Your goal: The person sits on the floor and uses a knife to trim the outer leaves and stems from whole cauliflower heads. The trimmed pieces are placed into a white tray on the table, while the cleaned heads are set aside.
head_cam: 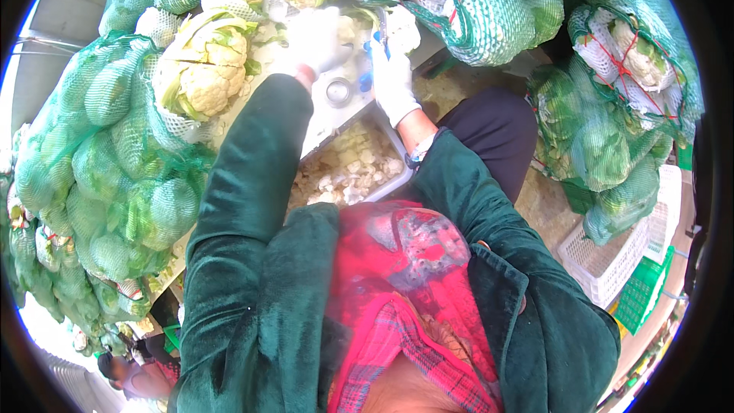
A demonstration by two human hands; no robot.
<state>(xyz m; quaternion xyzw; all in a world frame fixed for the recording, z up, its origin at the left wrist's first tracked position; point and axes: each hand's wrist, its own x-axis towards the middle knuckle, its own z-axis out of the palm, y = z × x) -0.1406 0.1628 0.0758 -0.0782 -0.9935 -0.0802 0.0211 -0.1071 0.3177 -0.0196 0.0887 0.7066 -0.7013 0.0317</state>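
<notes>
My left hand (318,40), in a white glove washed out by glare, lies over the pale work surface beside a small cauliflower piece (346,30); its fingers are too bright to make out. In a white glove as well, my right hand (394,83) is closed around a blue-handled tool (366,81) that looks like a knife, with a narrow metal part (382,20) pointing away from me. Just right of that metal is a cauliflower chunk (403,28). A large cauliflower head (212,71) with leaves sits left of my left hand. A small round metal piece (338,92) lies between my forearms.
Close to my body, a tub (395,180) holds many cut florets. Green mesh sacks of cauliflower (126,149) crowd the left; more (499,6) lie ahead and at the right (602,132). White (602,264) and green crates (645,292) stand lower right. Another person (140,376) is at lower left.
</notes>
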